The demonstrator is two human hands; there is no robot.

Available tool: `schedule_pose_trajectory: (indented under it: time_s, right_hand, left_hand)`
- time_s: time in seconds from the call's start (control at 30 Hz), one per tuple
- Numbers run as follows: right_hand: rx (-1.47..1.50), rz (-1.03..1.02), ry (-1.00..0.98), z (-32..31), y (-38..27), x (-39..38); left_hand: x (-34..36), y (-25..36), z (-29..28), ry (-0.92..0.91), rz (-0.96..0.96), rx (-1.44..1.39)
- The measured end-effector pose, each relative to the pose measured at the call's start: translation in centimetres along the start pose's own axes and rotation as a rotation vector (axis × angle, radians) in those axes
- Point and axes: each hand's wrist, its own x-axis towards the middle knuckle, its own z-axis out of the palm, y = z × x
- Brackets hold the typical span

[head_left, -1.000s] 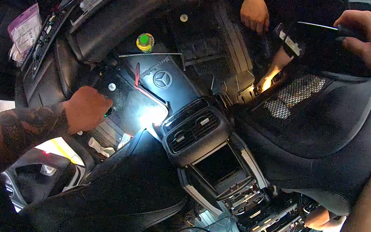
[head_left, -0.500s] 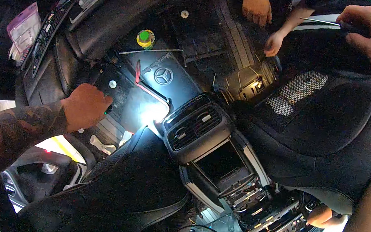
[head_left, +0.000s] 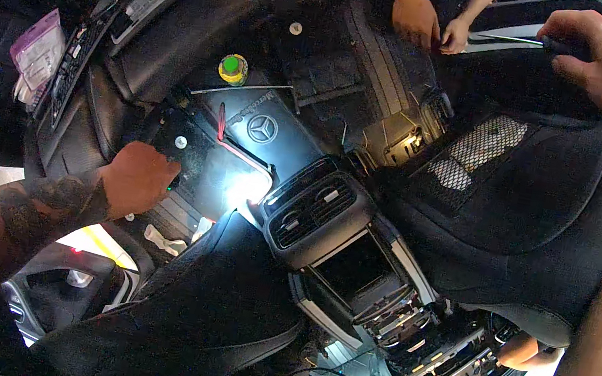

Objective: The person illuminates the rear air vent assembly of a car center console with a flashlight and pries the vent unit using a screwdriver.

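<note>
My left hand (head_left: 139,180) is closed, with its forearm coming in from the lower left. A small green light shows at its fingertips; what it holds is mostly hidden. At the upper right my right hand (head_left: 593,58) grips a thin metal-shafted tool (head_left: 508,39) by its dark end, the shaft pointing left. Near the shaft's far end is a co-worker's pale hand (head_left: 456,36), though I cannot tell whether it touches. Another hand (head_left: 417,19) hangs down beside it. Between my arms sits the centre console (head_left: 325,212) with air vents, its lower part opened to bare brackets and wiring.
A black seat (head_left: 533,197) with a mesh panel fills the right. A bottle with a green cap (head_left: 232,69) stands by a lit floor mat (head_left: 281,120). A red-and-white cable (head_left: 232,145) crosses it. At the left lie a plastic bag (head_left: 39,49) and a rear bench (head_left: 174,37).
The co-worker's pale hand has moved up to the left end of the tool in my right hand. My view has shifted slightly; my left hand stays in place.
</note>
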Motion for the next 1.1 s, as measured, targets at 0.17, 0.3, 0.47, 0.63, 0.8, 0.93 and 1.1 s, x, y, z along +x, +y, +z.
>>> schedule_pose_trajectory:
  time_s: [0.17, 0.3, 0.47, 0.63, 0.8, 0.93, 1.1]
  right_hand:
    - [0.022, -0.032, -0.026, -0.1, 0.9, 0.5]
    - [-0.013, -0.031, -0.043, -1.0, 0.9, -0.1]
    - [0.102, 0.001, -0.007, -0.2, -0.2, 0.3]
    - [0.122, 0.026, -0.069, -0.6, -0.2, -0.1]
    - [-0.079, 0.171, -0.147, -6.3, -10.4, -0.5]
    - [-0.132, 0.171, -0.248, -6.8, -9.7, 0.1]
    - [-0.09, 0.155, -0.249, -6.2, -8.7, -0.4]
  left_hand:
    - [-0.4, 0.0, 0.0, -0.007, -0.009, 0.01]
    - [0.6, -0.4, 0.4, 0.069, 0.053, 0.033]
    - [-1.9, 0.0, -0.2, 0.081, -0.028, 0.04]
    - [1.0, -0.3, 0.8, 0.112, 0.043, -0.022]
    - [-2.5, 0.8, -2.1, -0.003, -0.085, -0.002]
    - [0.5, 0.3, -0.8, 0.092, 0.027, -0.05]
    - [0.0, 0.1, -0.7, 0.031, 0.001, -0.03]
